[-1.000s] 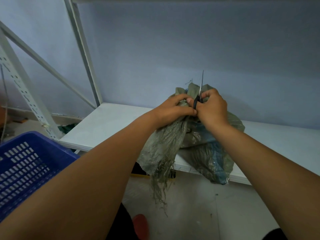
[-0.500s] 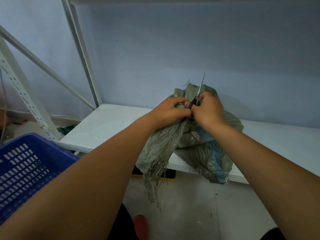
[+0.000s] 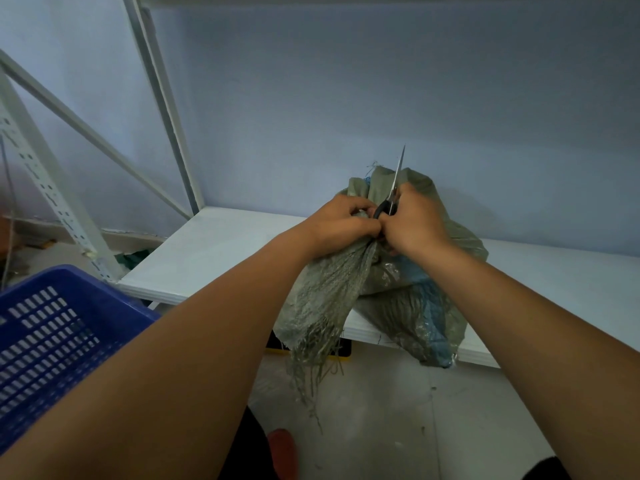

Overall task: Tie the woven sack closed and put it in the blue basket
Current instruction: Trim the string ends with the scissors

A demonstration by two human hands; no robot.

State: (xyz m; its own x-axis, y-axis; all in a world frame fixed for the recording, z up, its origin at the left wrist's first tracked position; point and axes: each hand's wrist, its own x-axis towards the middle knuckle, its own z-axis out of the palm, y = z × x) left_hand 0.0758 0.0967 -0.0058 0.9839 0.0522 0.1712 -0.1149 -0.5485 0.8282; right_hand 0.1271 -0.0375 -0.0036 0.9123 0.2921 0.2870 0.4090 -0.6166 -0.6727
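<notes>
White shelf (image 3: 214, 251) bears woven sack (image 3: 391, 289), frayed end overhanging shelf's front edge. Blue basket (image 3: 52, 327) left of shelf, lower. Left hand (image 3: 341, 225) clenched on gathered neck; right hand (image 3: 417, 221) pinches same neck, scissors (image 3: 393, 192) pointing up. Tying underway; next, cinch knot.

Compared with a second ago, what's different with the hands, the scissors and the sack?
Very little. The black-handled scissors in the right hand tipped slightly, their point leaning right a little instead of standing straight up. Nothing was taken hold of or let go. The left hand stays clenched on the gathered neck of the grey-green woven sack, which remains on the white shelf; the blue plastic basket is unmoved.
</notes>
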